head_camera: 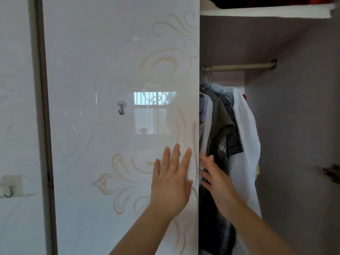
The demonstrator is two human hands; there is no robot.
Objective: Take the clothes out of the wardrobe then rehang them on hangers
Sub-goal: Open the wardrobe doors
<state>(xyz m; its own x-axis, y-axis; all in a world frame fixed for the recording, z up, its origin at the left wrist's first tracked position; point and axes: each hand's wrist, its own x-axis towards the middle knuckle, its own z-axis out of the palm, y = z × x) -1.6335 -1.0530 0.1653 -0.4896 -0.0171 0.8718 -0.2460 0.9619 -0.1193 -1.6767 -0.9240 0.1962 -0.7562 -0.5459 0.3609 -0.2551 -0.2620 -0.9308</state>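
Observation:
The wardrobe's glossy white sliding door (119,70) with beige swirls covers the left and middle of the view. My left hand (171,181) lies flat on it near its right edge, fingers spread. My right hand (215,179) is open just past that edge, in front of the hanging clothes. Several garments hang on metal hangers (206,74) from a rail (242,66): a white garment (244,144), an olive one (219,115) and dark knit and plaid pieces (231,137). More clothes are hidden behind the door.
A small hook (120,107) is stuck on the door, another hook (8,190) on the left panel. A white shelf (266,12) runs above the rail with dark and red items on top. The wardrobe's right side wall (303,126) is bare.

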